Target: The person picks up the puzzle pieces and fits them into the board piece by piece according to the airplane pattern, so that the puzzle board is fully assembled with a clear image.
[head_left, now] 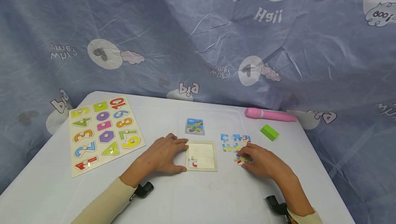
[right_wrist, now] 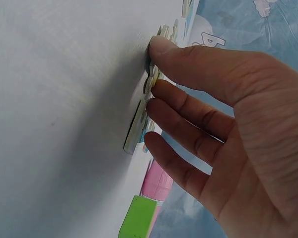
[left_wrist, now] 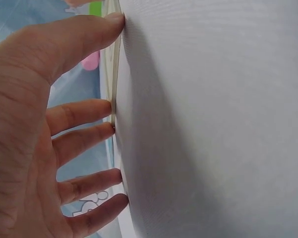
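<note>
From my end I had the L hand (head_left: 167, 155) at the L edge of the wooden frame (head_left: 205, 151), approx. mid-table on the white table (head_left: 198, 196). Its fingers were spread & nearly straight, thumb tip by the frame's near-L corner, index tip by the far-L one. At least one fitted piece (head_left: 193, 163) lay inside the frame, in its near-L corner; couldn't tell if it was more than one.

My R hand (head_left: 260, 160) was out to the R of the frame, thumb & index pinching a puzzle piece (head_left: 240, 160) at tabletop level; other fingers were bent & slightly apart. Couldn't tell how firm the pinch was. Loose pieces (head_left: 227, 147) lay in approx. 2 rows just beyond that hand, betw. frame & table's R edge.

The airplane pic card (head_left: 195, 126) sat just past the frame's far edge. Pink tube (head_left: 272, 114) lay by the table's far-R corner, green block (head_left: 269, 132) just nearer, twd the R edge. Number board (head_left: 105, 134) was at the table's L side, nr the far-L corner. Patterned cloth (head_left: 185, 28) hung behind the far edge.
</note>
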A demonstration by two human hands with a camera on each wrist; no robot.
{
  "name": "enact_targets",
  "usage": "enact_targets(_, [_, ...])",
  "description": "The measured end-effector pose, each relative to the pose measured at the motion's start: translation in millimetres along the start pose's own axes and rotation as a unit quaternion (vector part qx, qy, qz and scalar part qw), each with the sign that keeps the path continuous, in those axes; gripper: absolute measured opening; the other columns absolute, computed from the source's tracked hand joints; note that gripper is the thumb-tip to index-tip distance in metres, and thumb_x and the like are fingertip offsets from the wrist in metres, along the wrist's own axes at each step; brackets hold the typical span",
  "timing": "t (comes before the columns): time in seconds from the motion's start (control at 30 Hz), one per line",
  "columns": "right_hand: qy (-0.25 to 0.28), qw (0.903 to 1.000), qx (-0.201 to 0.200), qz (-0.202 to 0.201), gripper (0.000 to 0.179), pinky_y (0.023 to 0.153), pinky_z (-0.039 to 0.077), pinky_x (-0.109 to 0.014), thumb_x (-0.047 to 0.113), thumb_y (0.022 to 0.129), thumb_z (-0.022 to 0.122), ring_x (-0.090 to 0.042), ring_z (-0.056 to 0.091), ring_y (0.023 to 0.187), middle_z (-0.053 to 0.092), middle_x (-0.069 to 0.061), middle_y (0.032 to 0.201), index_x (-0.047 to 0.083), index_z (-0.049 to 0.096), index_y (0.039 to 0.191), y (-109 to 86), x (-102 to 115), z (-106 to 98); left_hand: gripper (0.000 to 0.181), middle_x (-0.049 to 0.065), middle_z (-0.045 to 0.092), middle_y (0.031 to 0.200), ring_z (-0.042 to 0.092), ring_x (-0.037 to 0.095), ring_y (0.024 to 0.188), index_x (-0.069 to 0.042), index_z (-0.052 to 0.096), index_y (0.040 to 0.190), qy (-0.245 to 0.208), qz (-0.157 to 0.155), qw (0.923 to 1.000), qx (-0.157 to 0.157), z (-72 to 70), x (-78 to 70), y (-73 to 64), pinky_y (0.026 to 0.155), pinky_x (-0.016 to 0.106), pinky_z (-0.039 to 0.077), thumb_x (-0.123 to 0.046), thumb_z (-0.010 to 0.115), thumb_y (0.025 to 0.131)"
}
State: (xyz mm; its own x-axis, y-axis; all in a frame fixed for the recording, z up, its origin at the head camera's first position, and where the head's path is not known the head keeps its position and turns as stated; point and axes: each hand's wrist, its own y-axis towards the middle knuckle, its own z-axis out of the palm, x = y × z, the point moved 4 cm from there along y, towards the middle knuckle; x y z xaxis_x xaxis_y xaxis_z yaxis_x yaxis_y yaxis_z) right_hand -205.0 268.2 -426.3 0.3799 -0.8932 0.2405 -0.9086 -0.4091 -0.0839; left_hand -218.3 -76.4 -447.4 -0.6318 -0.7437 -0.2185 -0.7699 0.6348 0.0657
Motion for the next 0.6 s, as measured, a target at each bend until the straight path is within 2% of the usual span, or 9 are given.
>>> enact_targets(0.07, [0.0, 1.0, -0.001, 0.0, 0.032, 0.106, 0.052, -0.057, 0.02, 0.088, 0.09, -0.039, 0.059, 0.139, 0.07, -0.011, 0.135, 0.019, 0.08, 0.118, 0.1, 1, 0, 0.072, -0.002, 0.059, 0.158, 0.055, 0.026, 0.133, -0.021, 0.071, 0.142, 0.002, 0.001, 1.0, -0.002, 0.1, 0.0, 0.1, 0.098, 0.05, 0.054, -0.061, 0.081, 0.084])
enact_targets(0.2, [-0.004, 0.9999, -0.007, -0.015, 0.031, 0.098, 0.056, -0.048, 0.02, 0.088, 0.09, -0.023, 0.067, 0.118, 0.07, 0.001, 0.123, 0.02, 0.08, 0.117, 1.2, 3, 0, 0.072, -0.002, 0.06, 0.157, 0.056, 0.026, 0.132, -0.021, 0.072, 0.141, 0.001, 0.002, 1.0, -0.006, 0.4, -0.2, 0.2, 0.097, 0.05, 0.054, -0.062, 0.081, 0.083])
enact_targets(0.3, [-0.01, 0.9993, -0.016, -0.033, 0.031, 0.089, 0.057, -0.041, 0.02, 0.088, 0.09, -0.01, 0.062, 0.1, 0.066, 0.011, 0.111, 0.021, 0.08, 0.116, 2.1, 7, 0, 0.071, -0.002, 0.06, 0.157, 0.056, 0.026, 0.132, -0.02, 0.072, 0.14, -0.003, 0.002, 1.0, -0.006, 1.0, -0.1, 0.6, 0.096, 0.05, 0.054, -0.061, 0.081, 0.083])
enact_targets(0.6, [-0.012, 0.9981, -0.029, -0.053, 0.029, 0.084, 0.056, -0.036, 0.023, 0.088, 0.09, -0.005, 0.061, 0.093, 0.064, 0.012, 0.107, 0.021, 0.079, 0.116, 4.1, 21, -1, 0.071, -0.002, 0.06, 0.157, 0.056, 0.026, 0.132, -0.022, 0.072, 0.14, -0.006, -0.006, 1.0, -0.003, 0.8, -0.9, 1.8, 0.097, 0.049, 0.054, -0.061, 0.081, 0.082])
